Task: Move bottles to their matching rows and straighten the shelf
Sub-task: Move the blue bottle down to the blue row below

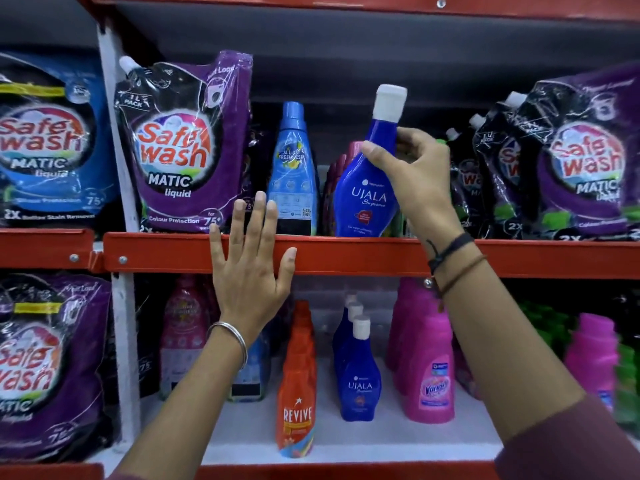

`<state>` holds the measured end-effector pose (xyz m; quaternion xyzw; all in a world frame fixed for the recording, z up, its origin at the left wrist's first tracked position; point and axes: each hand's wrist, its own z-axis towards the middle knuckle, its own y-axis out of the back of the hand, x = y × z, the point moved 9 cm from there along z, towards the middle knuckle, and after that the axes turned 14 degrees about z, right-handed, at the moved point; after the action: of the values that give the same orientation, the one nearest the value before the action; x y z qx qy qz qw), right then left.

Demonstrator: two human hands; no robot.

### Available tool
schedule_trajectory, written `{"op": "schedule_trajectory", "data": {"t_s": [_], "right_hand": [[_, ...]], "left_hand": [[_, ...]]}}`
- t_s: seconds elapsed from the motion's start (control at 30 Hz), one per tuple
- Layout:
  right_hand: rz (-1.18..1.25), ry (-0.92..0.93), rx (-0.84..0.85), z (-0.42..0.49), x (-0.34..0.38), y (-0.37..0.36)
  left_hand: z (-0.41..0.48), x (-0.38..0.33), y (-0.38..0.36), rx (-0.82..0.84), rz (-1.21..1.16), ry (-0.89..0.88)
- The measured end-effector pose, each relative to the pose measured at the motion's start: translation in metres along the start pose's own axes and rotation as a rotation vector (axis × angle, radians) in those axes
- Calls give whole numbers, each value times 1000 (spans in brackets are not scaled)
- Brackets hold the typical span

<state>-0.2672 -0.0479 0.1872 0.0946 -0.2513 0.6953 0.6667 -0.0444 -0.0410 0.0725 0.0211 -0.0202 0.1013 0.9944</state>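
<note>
Right hand [414,181] grips neck of tilted Ujala bottle [369,188], thumb in front, bottle base at upper shelf front. Left hand [251,268] open, fingers spread flat against red shelf edge [363,254]. Light-blue bottle [293,171] just above left fingertips. Below right wrist: Ujala row [356,368].

left hand [251,268]: raised flat, palm forward, fingers spread and extended, nothing grasped; metal bangle worn at the wrist | right hand [414,178]: raised higher, thumb and fingers curled closed in a grip, thumb on the near side; dark cords worn at the wrist, maroon sleeve seen on the forearm
</note>
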Motion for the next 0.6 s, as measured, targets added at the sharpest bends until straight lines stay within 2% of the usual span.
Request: {"op": "schedule_trajectory", "data": {"t_s": [0.3,0.43,0.53,0.6], "right_hand": [[211,153,-171,-27,35,43],[296,46,-49,-47,33,50],[289,-73,62,-73,9,47],[284,-139,77,-95,-16,49]], "left_hand": [[-1,0,-1,4,-1,0],[-1,-1,-2,14,2,-5],[-1,-1,-2,22,2,-4],[-2,0,-3,24,-3,0]]}}
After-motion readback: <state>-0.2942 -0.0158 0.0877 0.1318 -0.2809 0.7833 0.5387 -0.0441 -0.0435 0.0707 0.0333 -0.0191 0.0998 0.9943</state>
